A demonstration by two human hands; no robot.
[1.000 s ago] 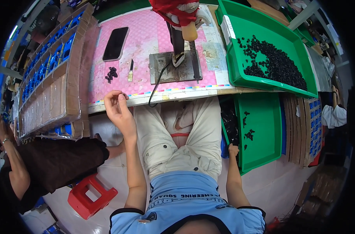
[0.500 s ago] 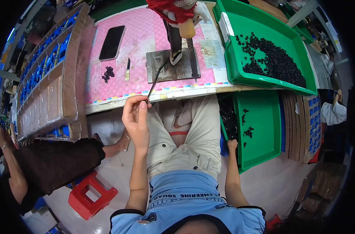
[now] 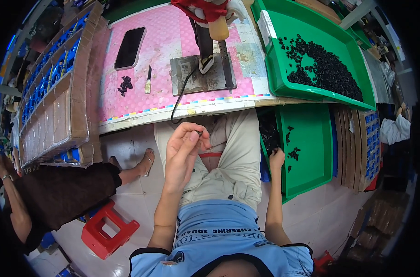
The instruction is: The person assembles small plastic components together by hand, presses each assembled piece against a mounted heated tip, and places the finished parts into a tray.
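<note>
My left hand [image 3: 184,150] is raised over my lap, just in front of the table edge. Thumb and forefinger are pinched on a small dark piece [image 3: 199,133], too small to name. Low at my right, my right hand [image 3: 277,158] is closed with its fingers curled, beside a heap of black parts [image 3: 269,134] and the near left wall of the lower green tray [image 3: 306,180]. What those fingers hold, if anything, is hidden. A thin black cable [image 3: 176,105] loops over the table edge beyond my left hand.
On the pink-covered table [image 3: 159,37] stand a press-like tool with a metal base [image 3: 180,76], a phone [image 3: 130,48], a small knife [image 3: 148,83] and black bits [image 3: 125,86]. An upper green tray [image 3: 277,83] holds many black pieces. A red stool [image 3: 104,233] and another person's leg [image 3: 134,174] are at left.
My left hand has moved right and nearer to me, away from the table edge and cable. My right hand has shifted slightly forward toward the black parts.
</note>
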